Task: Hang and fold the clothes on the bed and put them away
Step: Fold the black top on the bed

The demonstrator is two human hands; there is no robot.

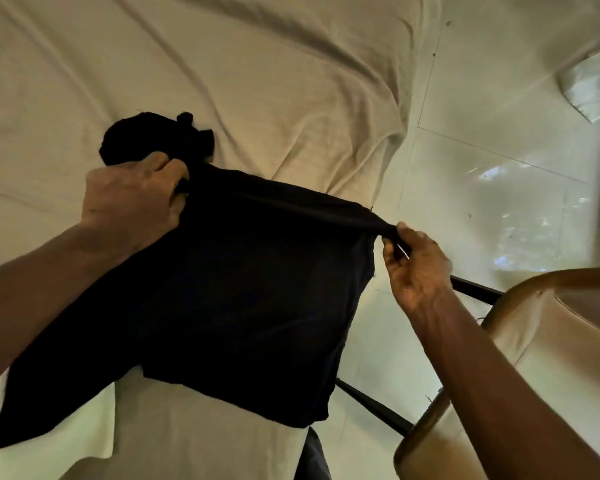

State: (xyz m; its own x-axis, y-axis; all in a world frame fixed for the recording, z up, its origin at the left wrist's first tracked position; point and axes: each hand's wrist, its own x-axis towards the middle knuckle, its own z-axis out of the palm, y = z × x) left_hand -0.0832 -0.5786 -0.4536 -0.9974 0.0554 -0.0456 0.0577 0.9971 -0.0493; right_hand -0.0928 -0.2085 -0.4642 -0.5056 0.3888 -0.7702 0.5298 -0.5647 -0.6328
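Note:
A black garment hangs stretched between my two hands above the bed, which is covered by a cream sheet. My left hand grips one upper corner of the cloth in a fist. My right hand pinches the opposite corner between thumb and fingers, past the bed's right edge. A sleeve or loose end of the garment trails down to the lower left. Behind my left hand a second bunched black item lies on the sheet; I cannot tell whether it is separate.
A tan chair with dark metal legs stands at the lower right, close under my right forearm. Glossy pale floor tiles run along the bed's right side. A white cloth shows at the upper right edge.

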